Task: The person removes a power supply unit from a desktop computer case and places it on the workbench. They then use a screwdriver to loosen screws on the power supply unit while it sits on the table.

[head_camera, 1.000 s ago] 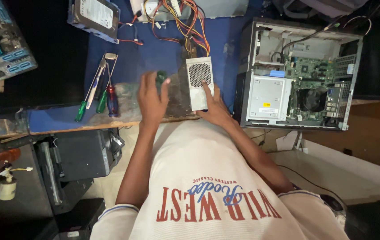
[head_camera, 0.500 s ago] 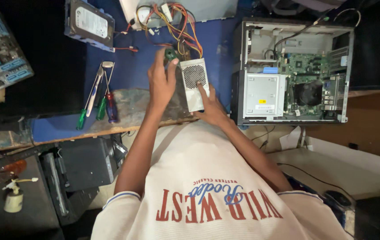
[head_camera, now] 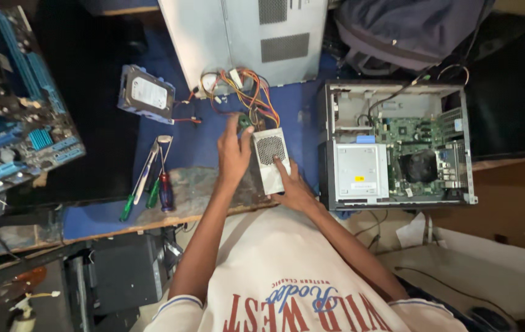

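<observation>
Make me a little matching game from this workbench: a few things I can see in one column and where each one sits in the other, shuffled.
Things:
1. power supply box
2. hard drive
3. screwdrivers
4. open computer case

Places:
A. lying on its side at the right of the blue mat
B. between the two hands, wires fanning from its far end
C. far side of the mat, left of the bundle of coloured wires
D. lying together left of the left hand

Pairs: 1-B, 2-C, 3-D, 4-A. The right hand rests on the near end of the power supply box.
</observation>
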`<state>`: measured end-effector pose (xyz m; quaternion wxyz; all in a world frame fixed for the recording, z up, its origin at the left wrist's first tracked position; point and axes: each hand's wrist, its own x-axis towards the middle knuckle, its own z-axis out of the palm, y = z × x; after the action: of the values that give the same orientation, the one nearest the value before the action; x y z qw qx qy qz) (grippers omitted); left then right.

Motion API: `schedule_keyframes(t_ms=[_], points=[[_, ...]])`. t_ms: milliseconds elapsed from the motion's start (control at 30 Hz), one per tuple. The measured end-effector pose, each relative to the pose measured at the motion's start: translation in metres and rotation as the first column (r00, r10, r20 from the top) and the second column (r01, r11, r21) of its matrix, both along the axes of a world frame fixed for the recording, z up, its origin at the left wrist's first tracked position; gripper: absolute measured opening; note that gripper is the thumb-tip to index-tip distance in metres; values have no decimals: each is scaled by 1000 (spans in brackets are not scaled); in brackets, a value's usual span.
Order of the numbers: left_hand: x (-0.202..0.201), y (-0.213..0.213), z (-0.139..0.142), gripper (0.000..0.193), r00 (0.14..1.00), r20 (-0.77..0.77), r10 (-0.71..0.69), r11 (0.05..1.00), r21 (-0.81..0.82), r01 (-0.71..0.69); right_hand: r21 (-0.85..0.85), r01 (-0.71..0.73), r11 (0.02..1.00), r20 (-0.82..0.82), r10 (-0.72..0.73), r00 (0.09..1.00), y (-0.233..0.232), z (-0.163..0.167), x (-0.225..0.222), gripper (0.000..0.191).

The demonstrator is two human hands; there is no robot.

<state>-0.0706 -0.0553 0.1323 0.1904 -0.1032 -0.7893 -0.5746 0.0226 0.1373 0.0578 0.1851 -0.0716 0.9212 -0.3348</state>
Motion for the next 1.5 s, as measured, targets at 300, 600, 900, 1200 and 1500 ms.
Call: schedule_keyframes(t_ms=[300, 600, 900, 1200, 1500], points=[[-5, -2, 15, 27, 997, 70, -18, 1000, 10, 17, 9, -8, 1000, -47, 8, 999, -4, 8, -3, 117], [-8, -1, 16, 28, 999, 44, 1, 1000, 0, -1, 16, -12, 1000, -20, 12, 1000, -4, 10, -3, 118], [-9, -4, 19, 26, 999, 42, -13, 1000, 8, 13, 31, -9, 999, 7, 9, 1000, -5, 13, -6, 115], [-11, -2, 14, 30, 999, 54, -4, 1000, 1, 4, 21, -7, 1000, 5, 7, 1000, -6, 12, -7, 116], [-5, 6, 15, 33, 998, -12, -61, 997, -56, 60, 46, -14, 999, 41, 12, 999, -6, 18, -8, 116]])
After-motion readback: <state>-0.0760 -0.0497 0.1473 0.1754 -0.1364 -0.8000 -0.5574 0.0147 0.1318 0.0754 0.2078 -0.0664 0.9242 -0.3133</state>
